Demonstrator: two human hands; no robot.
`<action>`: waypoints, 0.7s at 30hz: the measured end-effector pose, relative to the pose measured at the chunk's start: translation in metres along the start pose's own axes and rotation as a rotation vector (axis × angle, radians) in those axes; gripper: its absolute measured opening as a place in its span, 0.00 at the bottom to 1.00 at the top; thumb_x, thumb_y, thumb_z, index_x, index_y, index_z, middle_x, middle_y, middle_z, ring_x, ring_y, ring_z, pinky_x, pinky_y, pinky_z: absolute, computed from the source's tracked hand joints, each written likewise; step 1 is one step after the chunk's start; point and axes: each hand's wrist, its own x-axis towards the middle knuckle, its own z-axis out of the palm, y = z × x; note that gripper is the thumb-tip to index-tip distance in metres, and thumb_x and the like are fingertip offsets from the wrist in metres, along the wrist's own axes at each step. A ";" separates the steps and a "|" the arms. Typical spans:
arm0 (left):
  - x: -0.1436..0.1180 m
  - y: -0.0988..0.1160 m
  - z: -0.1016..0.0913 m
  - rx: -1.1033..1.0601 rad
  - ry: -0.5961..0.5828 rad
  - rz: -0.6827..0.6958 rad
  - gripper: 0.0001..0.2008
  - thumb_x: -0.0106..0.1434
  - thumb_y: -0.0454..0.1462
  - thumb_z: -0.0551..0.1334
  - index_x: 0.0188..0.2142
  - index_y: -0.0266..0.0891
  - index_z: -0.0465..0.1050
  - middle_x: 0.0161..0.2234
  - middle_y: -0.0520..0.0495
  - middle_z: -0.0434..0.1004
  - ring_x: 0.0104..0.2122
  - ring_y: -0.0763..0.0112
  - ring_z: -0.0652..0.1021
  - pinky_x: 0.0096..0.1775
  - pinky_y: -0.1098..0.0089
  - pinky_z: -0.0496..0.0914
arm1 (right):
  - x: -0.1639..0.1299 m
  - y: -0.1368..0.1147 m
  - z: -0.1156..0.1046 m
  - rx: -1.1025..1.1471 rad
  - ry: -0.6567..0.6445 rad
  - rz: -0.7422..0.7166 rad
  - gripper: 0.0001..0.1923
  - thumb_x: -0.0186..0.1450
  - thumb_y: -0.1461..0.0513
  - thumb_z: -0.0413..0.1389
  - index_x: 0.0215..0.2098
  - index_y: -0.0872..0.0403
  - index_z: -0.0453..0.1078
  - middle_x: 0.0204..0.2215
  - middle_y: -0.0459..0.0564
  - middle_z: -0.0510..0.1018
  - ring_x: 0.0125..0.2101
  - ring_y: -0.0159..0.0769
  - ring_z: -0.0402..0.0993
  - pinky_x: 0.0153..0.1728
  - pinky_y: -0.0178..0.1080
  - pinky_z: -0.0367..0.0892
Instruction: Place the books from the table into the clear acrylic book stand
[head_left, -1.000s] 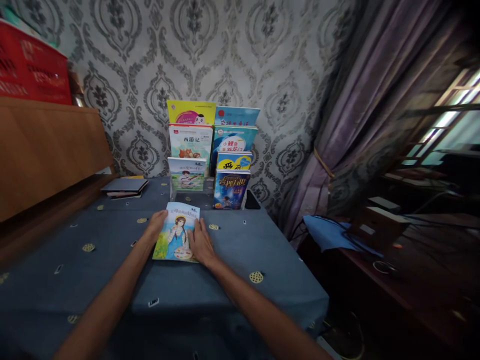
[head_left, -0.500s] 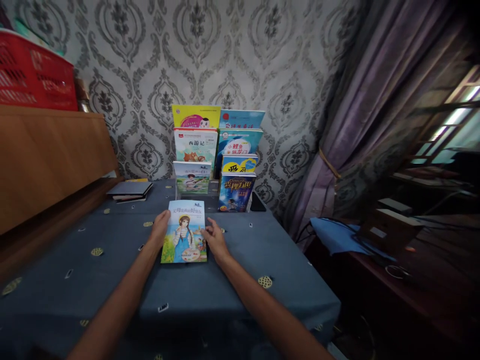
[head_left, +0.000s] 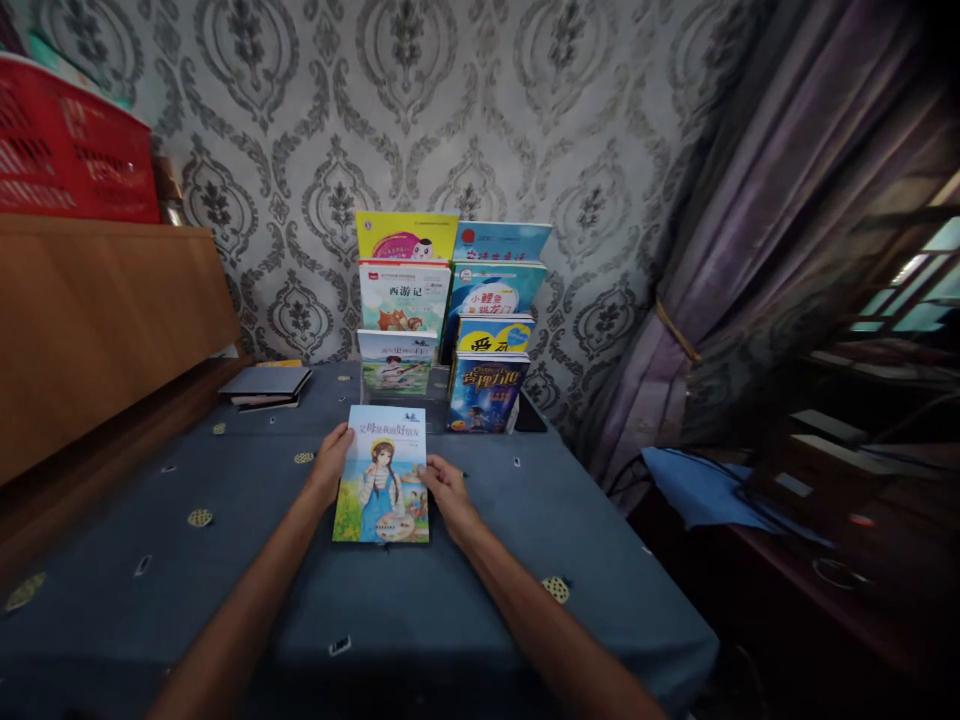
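Observation:
A light-blue children's book [head_left: 382, 480] with a girl in a yellow hat on its cover faces me above the front part of the table. My left hand [head_left: 332, 458] grips its left edge near the top. On the opposite edge my right hand [head_left: 450, 488] closes with thumb and fingers. Just behind stands a clear tiered book rack [head_left: 439, 412]. Its left side carries a yellow book [head_left: 409, 235], a white-and-green book [head_left: 405, 295] and a small book [head_left: 396, 360]. Several books stand on the right, a dark blue book [head_left: 486, 395] foremost.
A blue patterned cloth covers the table [head_left: 247, 580]. A grey flat stack [head_left: 266, 384] lies at back left, below a wooden cabinet [head_left: 112, 320] bearing a red basket [head_left: 75, 140]. A dark flat object [head_left: 531, 416] lies right of the rack. Purple curtains [head_left: 720, 250] hang at the right.
My right hand has closed onto the book's right edge; before, its fingers were more spread. The view has shifted slightly, so everything appears a little further right.

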 end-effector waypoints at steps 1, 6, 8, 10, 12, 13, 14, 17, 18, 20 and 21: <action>0.002 0.004 0.002 0.003 -0.030 0.010 0.21 0.50 0.46 0.69 0.42 0.38 0.75 0.34 0.48 0.82 0.31 0.66 0.81 0.34 0.69 0.74 | 0.002 -0.001 -0.001 0.001 0.001 -0.006 0.22 0.54 0.45 0.67 0.34 0.52 0.74 0.31 0.48 0.83 0.32 0.41 0.79 0.39 0.42 0.72; 0.018 0.028 0.013 0.036 -0.144 0.079 0.24 0.46 0.49 0.70 0.39 0.38 0.76 0.32 0.48 0.82 0.31 0.65 0.80 0.32 0.71 0.72 | 0.024 -0.015 -0.004 -0.055 -0.013 -0.101 0.20 0.56 0.45 0.65 0.34 0.51 0.73 0.28 0.46 0.81 0.30 0.40 0.77 0.37 0.41 0.71; 0.027 0.038 0.019 0.053 -0.156 0.114 0.23 0.47 0.49 0.69 0.39 0.38 0.76 0.33 0.48 0.82 0.33 0.65 0.80 0.32 0.72 0.72 | 0.036 -0.027 -0.006 -0.107 -0.036 -0.147 0.19 0.57 0.45 0.64 0.34 0.50 0.71 0.27 0.45 0.80 0.28 0.39 0.76 0.35 0.39 0.71; 0.036 0.047 0.026 0.069 -0.161 0.151 0.22 0.49 0.49 0.68 0.40 0.38 0.76 0.34 0.48 0.82 0.34 0.66 0.79 0.32 0.73 0.71 | 0.049 -0.040 -0.008 -0.166 -0.051 -0.188 0.18 0.58 0.46 0.63 0.35 0.50 0.70 0.26 0.44 0.79 0.28 0.37 0.75 0.32 0.37 0.69; 0.045 0.057 0.033 0.086 -0.173 0.188 0.21 0.50 0.48 0.66 0.40 0.38 0.76 0.34 0.49 0.81 0.33 0.66 0.78 0.31 0.73 0.70 | 0.062 -0.052 -0.011 -0.216 -0.057 -0.217 0.17 0.59 0.47 0.61 0.35 0.50 0.70 0.26 0.44 0.77 0.26 0.35 0.72 0.28 0.35 0.66; 0.049 0.062 0.037 0.095 -0.181 0.206 0.20 0.51 0.47 0.66 0.39 0.38 0.76 0.34 0.49 0.81 0.33 0.67 0.78 0.30 0.74 0.69 | 0.069 -0.057 -0.012 -0.235 -0.059 -0.227 0.17 0.59 0.47 0.61 0.35 0.50 0.69 0.25 0.43 0.77 0.25 0.34 0.70 0.25 0.34 0.64; 0.053 0.067 0.040 0.105 -0.188 0.225 0.19 0.51 0.47 0.65 0.39 0.38 0.76 0.34 0.49 0.81 0.32 0.67 0.78 0.30 0.74 0.69 | 0.075 -0.062 -0.013 -0.253 -0.063 -0.236 0.16 0.60 0.48 0.60 0.36 0.51 0.69 0.25 0.43 0.76 0.23 0.33 0.69 0.24 0.33 0.62; 0.065 0.082 0.049 0.132 -0.200 0.285 0.16 0.53 0.45 0.63 0.39 0.38 0.76 0.35 0.49 0.81 0.32 0.68 0.77 0.29 0.74 0.68 | 0.094 -0.073 -0.016 -0.281 -0.073 -0.258 0.15 0.60 0.49 0.59 0.35 0.51 0.69 0.24 0.43 0.75 0.22 0.32 0.66 0.21 0.33 0.60; 0.069 0.087 0.052 0.140 -0.202 0.305 0.16 0.54 0.44 0.62 0.39 0.38 0.76 0.35 0.49 0.80 0.32 0.68 0.76 0.29 0.74 0.68 | 0.100 -0.076 -0.017 -0.290 -0.074 -0.270 0.14 0.60 0.50 0.59 0.35 0.51 0.69 0.25 0.44 0.75 0.22 0.32 0.66 0.21 0.33 0.60; 0.079 0.097 0.058 0.159 -0.204 0.343 0.14 0.55 0.43 0.61 0.39 0.38 0.75 0.34 0.50 0.80 0.31 0.69 0.75 0.29 0.75 0.67 | 0.113 -0.086 -0.018 -0.308 -0.072 -0.300 0.13 0.60 0.51 0.59 0.35 0.51 0.69 0.27 0.45 0.76 0.25 0.34 0.68 0.23 0.34 0.62; 0.084 0.103 0.060 0.168 -0.204 0.361 0.13 0.56 0.42 0.61 0.38 0.38 0.75 0.34 0.50 0.79 0.30 0.70 0.75 0.29 0.75 0.67 | 0.121 -0.091 -0.018 -0.320 -0.069 -0.318 0.12 0.60 0.52 0.59 0.35 0.51 0.69 0.28 0.46 0.76 0.26 0.35 0.69 0.24 0.34 0.64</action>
